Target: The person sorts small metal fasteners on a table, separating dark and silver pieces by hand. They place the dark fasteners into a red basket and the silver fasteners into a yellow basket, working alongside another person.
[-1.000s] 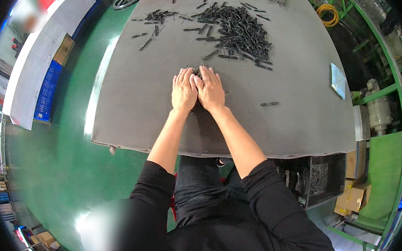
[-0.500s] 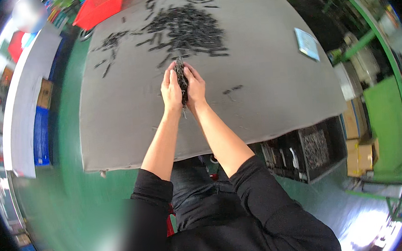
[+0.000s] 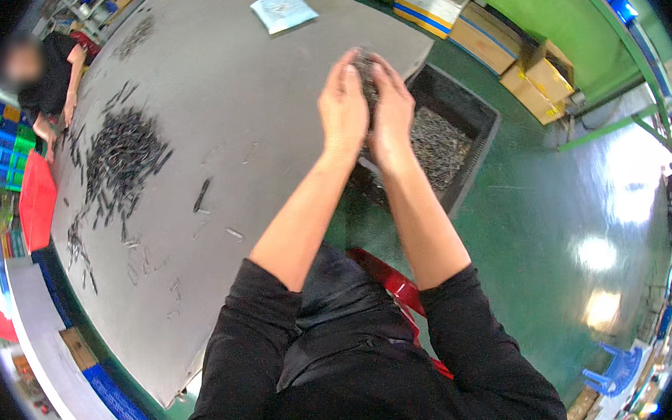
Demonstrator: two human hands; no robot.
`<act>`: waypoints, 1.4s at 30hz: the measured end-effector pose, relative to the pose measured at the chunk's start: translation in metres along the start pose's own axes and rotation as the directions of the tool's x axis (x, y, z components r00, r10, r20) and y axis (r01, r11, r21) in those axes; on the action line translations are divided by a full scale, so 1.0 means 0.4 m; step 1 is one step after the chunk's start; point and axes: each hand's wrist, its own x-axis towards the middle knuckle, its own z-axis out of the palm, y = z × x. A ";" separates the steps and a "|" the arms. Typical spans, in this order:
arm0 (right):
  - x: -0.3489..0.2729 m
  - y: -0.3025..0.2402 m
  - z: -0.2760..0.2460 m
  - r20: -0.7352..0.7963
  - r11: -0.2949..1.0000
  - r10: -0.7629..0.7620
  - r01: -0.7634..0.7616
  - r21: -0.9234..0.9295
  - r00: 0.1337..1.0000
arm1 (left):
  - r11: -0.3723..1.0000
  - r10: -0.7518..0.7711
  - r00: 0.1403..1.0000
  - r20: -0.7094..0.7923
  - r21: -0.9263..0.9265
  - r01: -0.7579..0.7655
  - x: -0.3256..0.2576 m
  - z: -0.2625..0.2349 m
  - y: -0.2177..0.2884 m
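Cupping: left hand [image 3: 344, 114] and right hand [image 3: 393, 109] face each other, fingers lightly curled, parted just enough for the clump of thin dark parts [image 3: 367, 73] pressed between.
Clump spot: over worktop [image 3: 247, 83] near edge, close to right corner; single pieces too blurred to tell.
Bin [image 3: 476, 140]: black, lower than worktop, beside that corner, grey parts [image 3: 437, 143] inside.
Pile [image 3: 122, 156]: black strips, toward far left corner.
Stray strip [image 3: 202, 196]: black, mid-worktop.
Packet [image 3: 285, 11]: light blue, by right edge.
Red tray [image 3: 38, 202]: at left edge.
Co-worker's hand [image 3: 69, 110]: at far edge.
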 end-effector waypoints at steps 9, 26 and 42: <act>0.087 0.095 -0.525 -0.191 -0.083 0.132 -0.181 -0.980 0.973 | 0.945 -0.036 0.917 0.397 0.312 -0.098 -0.102 0.140 -0.078; -0.162 0.300 0.119 0.690 0.410 -0.106 0.664 -0.625 0.716 | 0.500 0.246 0.898 -0.364 0.842 0.204 -0.299 -0.799 0.069; -0.522 0.486 0.452 0.988 0.355 0.156 0.934 -0.043 -0.014 | 0.549 0.185 0.836 -0.517 0.760 0.348 -0.428 -0.952 0.130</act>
